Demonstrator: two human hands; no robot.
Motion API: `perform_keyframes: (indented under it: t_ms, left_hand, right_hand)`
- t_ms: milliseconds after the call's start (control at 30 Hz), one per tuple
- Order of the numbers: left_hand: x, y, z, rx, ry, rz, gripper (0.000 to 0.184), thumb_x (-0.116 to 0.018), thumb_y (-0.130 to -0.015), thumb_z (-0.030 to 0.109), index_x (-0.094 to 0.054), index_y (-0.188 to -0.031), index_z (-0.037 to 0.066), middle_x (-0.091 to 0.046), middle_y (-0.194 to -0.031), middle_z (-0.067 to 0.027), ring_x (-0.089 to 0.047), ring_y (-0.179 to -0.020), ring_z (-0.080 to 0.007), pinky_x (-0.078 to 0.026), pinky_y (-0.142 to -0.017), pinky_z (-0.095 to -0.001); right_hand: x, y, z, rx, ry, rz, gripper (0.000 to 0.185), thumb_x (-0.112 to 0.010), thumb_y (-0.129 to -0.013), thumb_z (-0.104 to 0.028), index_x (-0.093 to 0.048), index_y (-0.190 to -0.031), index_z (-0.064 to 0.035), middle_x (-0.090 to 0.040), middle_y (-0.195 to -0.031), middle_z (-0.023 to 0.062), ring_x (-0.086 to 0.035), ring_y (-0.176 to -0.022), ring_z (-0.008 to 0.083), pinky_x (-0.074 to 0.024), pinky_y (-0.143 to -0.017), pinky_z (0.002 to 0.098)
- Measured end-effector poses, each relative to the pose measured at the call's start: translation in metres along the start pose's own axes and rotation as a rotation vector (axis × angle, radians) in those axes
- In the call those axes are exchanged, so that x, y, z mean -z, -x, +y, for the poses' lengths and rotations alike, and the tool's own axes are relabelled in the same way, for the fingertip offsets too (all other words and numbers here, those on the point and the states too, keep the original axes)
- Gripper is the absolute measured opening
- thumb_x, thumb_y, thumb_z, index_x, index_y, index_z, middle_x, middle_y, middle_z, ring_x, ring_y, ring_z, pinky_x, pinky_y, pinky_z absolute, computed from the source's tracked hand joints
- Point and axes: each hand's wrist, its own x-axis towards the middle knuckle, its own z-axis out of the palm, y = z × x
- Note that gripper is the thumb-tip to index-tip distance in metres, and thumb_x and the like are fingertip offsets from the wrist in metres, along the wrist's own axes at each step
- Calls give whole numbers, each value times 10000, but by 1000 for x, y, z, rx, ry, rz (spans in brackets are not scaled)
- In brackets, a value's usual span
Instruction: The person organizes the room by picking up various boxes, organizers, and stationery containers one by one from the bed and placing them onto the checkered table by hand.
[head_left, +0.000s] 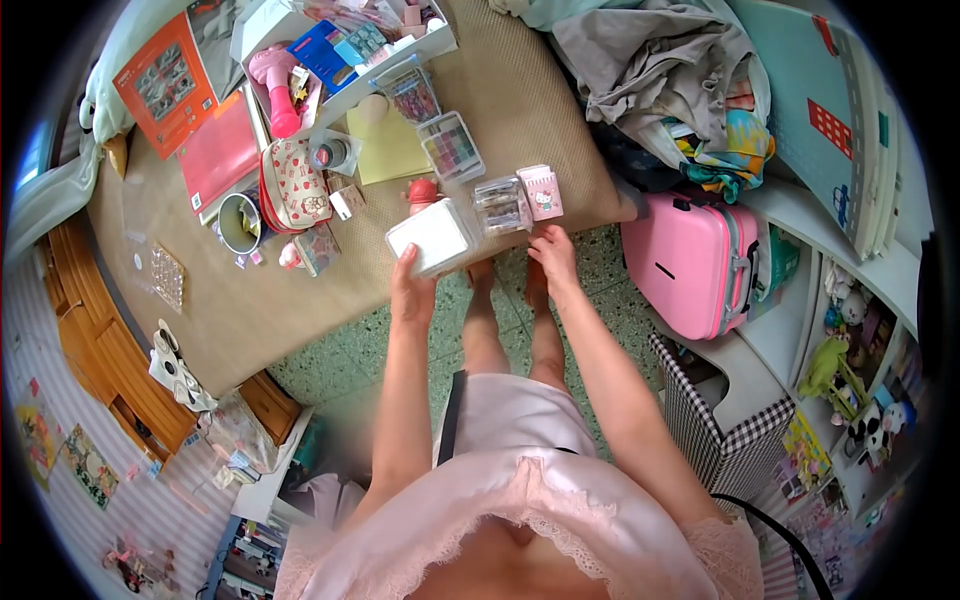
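Observation:
My left hand [410, 285] grips the near left corner of a white rectangular box [432, 238] at the edge of the brown-covered surface. Near the same edge, to the right, my right hand [553, 257] has its fingers bent close together just below a clear case [503, 206] and a pink Hello Kitty box [541, 192]; whether it holds anything is too small to tell. Behind the white box lies a small red figure [422, 191]. A clear case of coloured squares [450, 147] rests farther back, beside yellow paper [385, 150].
A white bin [410, 50] full of small items stands at the back. A patterned pouch [296, 185] and a cup [240, 222] are at the left. Clothes [650, 60], a pink suitcase [685, 265] and a checked storage box [715, 430] are at the right.

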Motion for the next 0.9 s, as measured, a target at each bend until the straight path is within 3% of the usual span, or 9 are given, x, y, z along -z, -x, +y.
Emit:
perform_keyframes:
  t_ms: [33, 100, 200, 333, 500, 633, 767, 900]
  left_hand:
    - [2, 1, -2, 17, -6, 12, 551, -616, -728, 337, -390, -1167, 93, -491, -1084, -14, -462, -984, -146, -354, -761, -302]
    - [9, 2, -2, 25, -11, 6, 544, -617, -727, 340, -396, -1161, 97, -498, -1071, -9, -468, -974, -141, -356, -751, -301]
    - [12, 1, -1, 40, -12, 12, 539, -618, -725, 343, -403, -1154, 98, -495, -1075, -5, -466, -974, -134, -356, -746, -300]
    - [21, -5, 4, 30, -23, 4, 535, -616, -733, 326, -401, -1162, 91, -486, -1093, -13, -452, -1009, -141, -349, -802, -312]
    - [31, -17, 4, 47, -67, -9, 547, -616, -738, 300, -387, -1180, 73, -474, -1122, -33, -432, -1053, -161, -320, -893, -330]
    - [36, -23, 4, 70, -70, -45, 564, -623, -731, 301, -388, -1179, 50, -466, -1139, -48, -424, -1067, -169, -309, -918, -339]
    - [36, -22, 6, 64, -81, -50, 561, -624, -725, 301, -399, -1167, 39, -465, -1139, -56, -423, -1072, -175, -308, -924, -339]
    - [26, -7, 20, 64, -123, -119, 567, -622, -719, 306, -401, -1165, 35, -466, -1137, -57, -421, -1075, -179, -311, -924, -343]
  right_hand:
    - [-4, 3, 4, 62, 58, -68, 382, -486, -725, -22, -438, -1104, 0, -528, -1008, 92, -519, -900, 181, -411, -783, 279]
    - [-17, 9, 14, 60, -95, -81, 474, -477, -716, -6, -373, -1179, -7, -485, -1099, 110, -490, -976, 182, -364, -858, 281]
    - [-27, 7, 14, 106, -69, -121, 532, -474, -713, -3, -325, -1223, -15, -448, -1148, 111, -460, -1025, 173, -349, -875, 277]
    - [-40, 11, 11, 50, -13, -122, 552, -468, -707, 6, -311, -1236, -8, -451, -1149, 102, -454, -1033, 172, -343, -882, 276]
    - [-36, -2, 15, 56, -21, -108, 469, -404, -701, 32, -412, -1170, 9, -488, -1106, 81, -463, -1033, 170, -336, -890, 271]
    - [-31, -11, 20, -167, -377, 12, 425, -387, -739, -4, -447, -1159, -26, -507, -1087, 83, -478, -999, 161, -338, -887, 295]
    - [-32, -10, 33, -116, -341, 112, 313, -415, -831, -129, -441, -1130, -40, -514, -1003, 75, -514, -851, 170, -420, -783, 312]
    - [-42, 32, 17, -128, -233, 282, 334, -451, -843, -209, -439, -1132, -41, -510, -997, 90, -522, -838, 175, -426, -765, 312]
